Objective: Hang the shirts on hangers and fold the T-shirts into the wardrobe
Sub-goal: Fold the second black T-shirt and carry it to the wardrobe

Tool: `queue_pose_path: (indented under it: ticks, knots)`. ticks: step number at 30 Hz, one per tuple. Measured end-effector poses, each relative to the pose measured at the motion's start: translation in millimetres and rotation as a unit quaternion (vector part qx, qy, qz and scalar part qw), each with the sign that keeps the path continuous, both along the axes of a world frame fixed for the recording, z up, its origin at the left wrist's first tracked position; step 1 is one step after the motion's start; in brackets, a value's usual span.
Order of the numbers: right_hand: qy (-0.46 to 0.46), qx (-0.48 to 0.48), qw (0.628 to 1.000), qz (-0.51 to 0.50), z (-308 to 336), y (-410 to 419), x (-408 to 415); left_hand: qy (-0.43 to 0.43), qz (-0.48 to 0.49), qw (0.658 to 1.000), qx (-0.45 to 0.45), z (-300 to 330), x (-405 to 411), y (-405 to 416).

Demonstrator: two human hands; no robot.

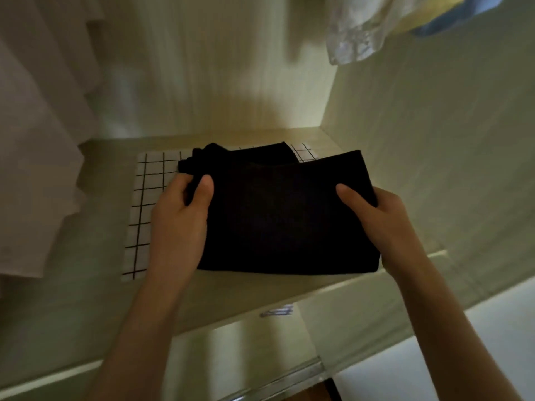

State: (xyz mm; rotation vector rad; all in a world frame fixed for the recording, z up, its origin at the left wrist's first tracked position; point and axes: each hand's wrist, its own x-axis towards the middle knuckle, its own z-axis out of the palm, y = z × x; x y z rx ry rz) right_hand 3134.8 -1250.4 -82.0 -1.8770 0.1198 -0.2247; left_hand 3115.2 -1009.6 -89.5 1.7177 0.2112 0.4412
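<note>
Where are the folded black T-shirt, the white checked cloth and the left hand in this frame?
folded black T-shirt (283, 221), head view, middle of its top face.
white checked cloth (150, 183), head view, bare part left of the T-shirt.
left hand (181, 215), head view, back of the hand.

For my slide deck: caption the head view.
Both hands, left hand and right hand, set a folded black T-shirt onto a white grid-patterned cloth.

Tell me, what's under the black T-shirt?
The black T-shirt lies on a white checked cloth on the wardrobe shelf. Anything else beneath is covered.
</note>
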Motion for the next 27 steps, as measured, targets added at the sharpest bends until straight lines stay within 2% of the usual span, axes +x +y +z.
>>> queue_pose_path:
  ticks: [4, 10, 15, 18, 23, 27]
  knots:
    - [-0.010, -0.010, 0.998, 0.060, 20, -16, 58, 0.002, 0.057, 0.998, 0.025, 16, 36, -10]
    - [-0.039, 0.001, 0.989, 0.145, 42, -7, 132, -0.018, 0.096, 0.995, -0.030, 30, 69, -5]
    - [-0.043, 0.030, 0.983, 0.176, 38, 4, 165, -0.029, 0.120, 0.991, -0.046, 31, 92, 4]
    - [-0.021, 0.033, 0.984, 0.173, 13, 8, 177, 0.012, 0.115, 0.992, -0.053, 11, 110, 10]
    - [0.085, -0.053, 0.983, 0.152, -64, 12, 181, 0.160, 0.110, 0.981, -0.025, -46, 117, 17]
    - [0.089, -0.062, 0.986, 0.124, -72, 11, 184, 0.180, 0.105, 0.977, -0.044, -47, 120, 23]
